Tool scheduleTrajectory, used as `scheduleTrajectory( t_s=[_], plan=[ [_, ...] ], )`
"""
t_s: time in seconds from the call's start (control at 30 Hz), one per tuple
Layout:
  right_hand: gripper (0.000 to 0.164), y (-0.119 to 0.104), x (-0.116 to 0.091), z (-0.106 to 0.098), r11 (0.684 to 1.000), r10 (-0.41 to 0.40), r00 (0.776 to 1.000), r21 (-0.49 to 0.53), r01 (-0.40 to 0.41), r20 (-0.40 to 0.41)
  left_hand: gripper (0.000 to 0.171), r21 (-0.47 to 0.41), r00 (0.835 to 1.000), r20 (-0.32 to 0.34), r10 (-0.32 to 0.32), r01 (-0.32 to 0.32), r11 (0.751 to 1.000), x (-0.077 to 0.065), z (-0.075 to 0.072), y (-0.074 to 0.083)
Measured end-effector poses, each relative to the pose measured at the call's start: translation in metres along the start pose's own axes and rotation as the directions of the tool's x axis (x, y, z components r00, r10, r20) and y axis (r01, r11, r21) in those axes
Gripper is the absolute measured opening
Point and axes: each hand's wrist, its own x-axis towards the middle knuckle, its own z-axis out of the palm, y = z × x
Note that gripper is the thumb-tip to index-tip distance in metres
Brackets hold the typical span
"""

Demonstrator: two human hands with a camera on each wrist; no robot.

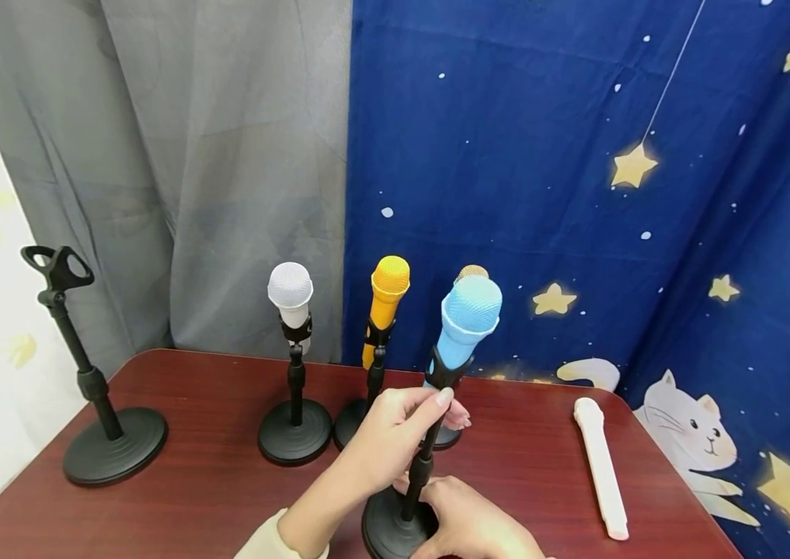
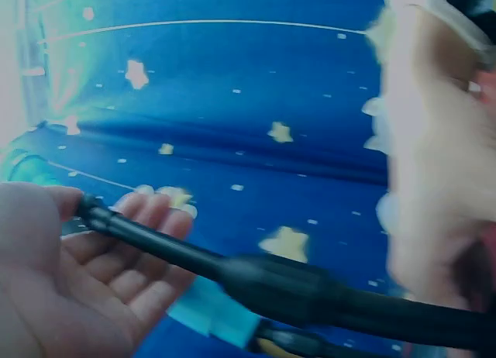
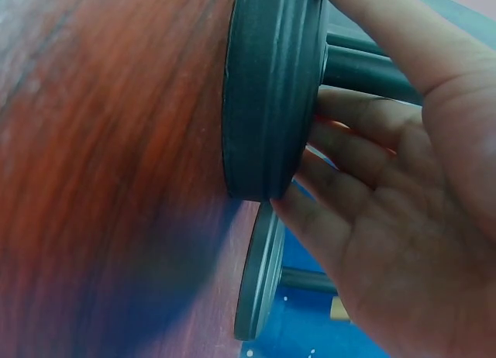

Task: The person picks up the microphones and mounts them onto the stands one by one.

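Observation:
A light-blue microphone (image 1: pixel 473 310) sits tilted in the clip of a black desk microphone stand (image 1: pixel 421 470) near the front of the table. My left hand (image 1: pixel 391 431) holds the upper pole just under the clip, thumb along its near side and fingers behind it. In the left wrist view, the pole (image 2: pixel 279 288) runs past the left palm (image 2: pixel 70 280). Low down, my right hand (image 1: pixel 468 516) grips the round base from the right. The right wrist view shows thumb and fingers at the rim of the base (image 3: pixel 267 94), close over the tabletop.
Behind stand a white microphone (image 1: pixel 290 287) and a yellow microphone (image 1: pixel 391 279) on black stands, plus a tan-headed one (image 1: pixel 471 271) mostly hidden. An unoccupied stand (image 1: pixel 111 435) is at left. A white, microphone-shaped stick (image 1: pixel 600 466) lies at right. Curtains (image 1: pixel 478 155) hang behind.

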Motion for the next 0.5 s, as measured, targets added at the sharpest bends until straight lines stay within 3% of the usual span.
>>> scheduleTrajectory(
  t_s=[0.17, 0.5],
  plan=[
    [0.054, -0.001, 0.000, 0.000, 1.000, 0.009, 1.000, 0.000, -0.009, -0.002, 0.036, 0.060, 0.998, -0.009, -0.056, 0.057, 0.997, -0.010, 0.001, -0.015],
    [0.045, -0.002, -0.001, 0.000, 0.999, 0.052, 0.999, -0.008, -0.052, -0.006, 0.033, 0.202, 0.999, -0.004, -0.042, 0.042, 0.979, -0.021, 0.002, -0.037]
  ],
)
